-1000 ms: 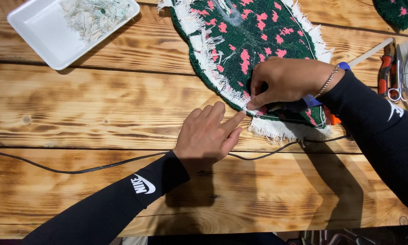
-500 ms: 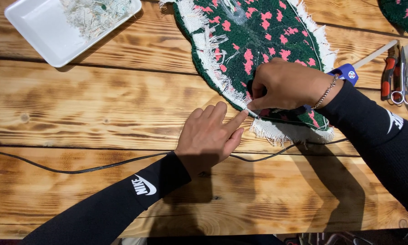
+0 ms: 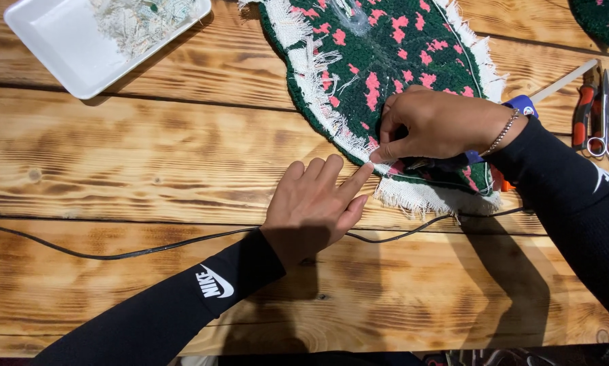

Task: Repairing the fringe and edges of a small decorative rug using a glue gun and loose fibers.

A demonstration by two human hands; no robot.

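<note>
A dark green tufted rug piece [image 3: 386, 61] with pink spots and a frayed white cloth border lies on the wooden table [image 3: 148, 163]. My right hand [image 3: 440, 125] grips a blue glue gun [image 3: 521, 106] against the rug's lower edge. My left hand [image 3: 314, 203] lies flat on the table, fingers together, and its index fingertip presses the white border right beside the gun's tip. Most of the gun is hidden under my right hand.
A white tray [image 3: 67, 54] with pale thread scraps sits at the top left. A black cable [image 3: 114, 252] runs across the table under my left wrist. Red-handled pliers [image 3: 581, 115] and small scissors [image 3: 601, 135] lie at the right edge. Another green piece [image 3: 602, 20] shows top right.
Both hands stay at the same spot on the rug's lower edge. My right hand has shifted slightly up and right along the border; the left index finger stays pressed on it.
</note>
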